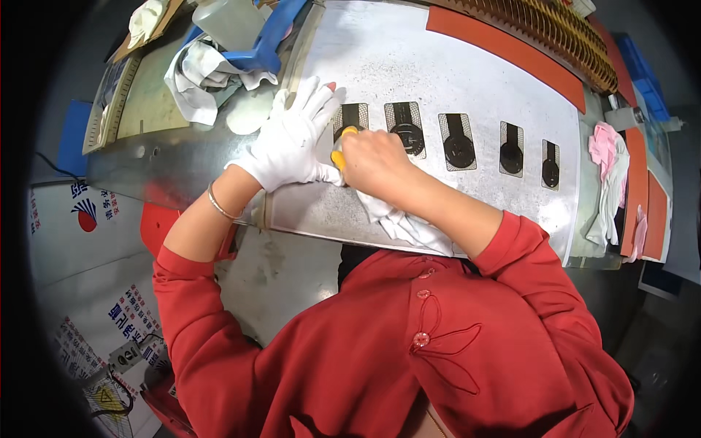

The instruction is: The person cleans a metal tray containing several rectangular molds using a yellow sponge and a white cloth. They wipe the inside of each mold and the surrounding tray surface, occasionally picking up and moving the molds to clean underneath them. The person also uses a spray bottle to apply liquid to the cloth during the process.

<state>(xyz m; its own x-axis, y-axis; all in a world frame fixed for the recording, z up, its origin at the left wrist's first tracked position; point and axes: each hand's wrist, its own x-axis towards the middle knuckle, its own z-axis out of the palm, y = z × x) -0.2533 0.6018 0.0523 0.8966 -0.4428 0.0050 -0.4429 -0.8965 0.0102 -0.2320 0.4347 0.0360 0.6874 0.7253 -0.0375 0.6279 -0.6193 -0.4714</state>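
Left of the left hand: rumpled white cloth [193, 80]. Left hand [288, 142], white-gloved, palm down, fingers spread apart, just beside the leftmost black piece [355, 113]. Right hand [376, 160], bare, just right of the left, clamped on a yellow tool [337, 158]; working end hidden. Leftmost piece lies beyond the right hand, partly covered. Four other black pieces [458, 142] run rightward from that hand on a pale sheet [504, 87].

Progress: leftmost piece seems to be the one in hand; finished and remaining pieces cannot be told apart.

Writing: white sheeting [66, 271], below and left of the left hand, bears blue-and-red printed characters and an emblem. Marks on the pieces' round ends too small to read.
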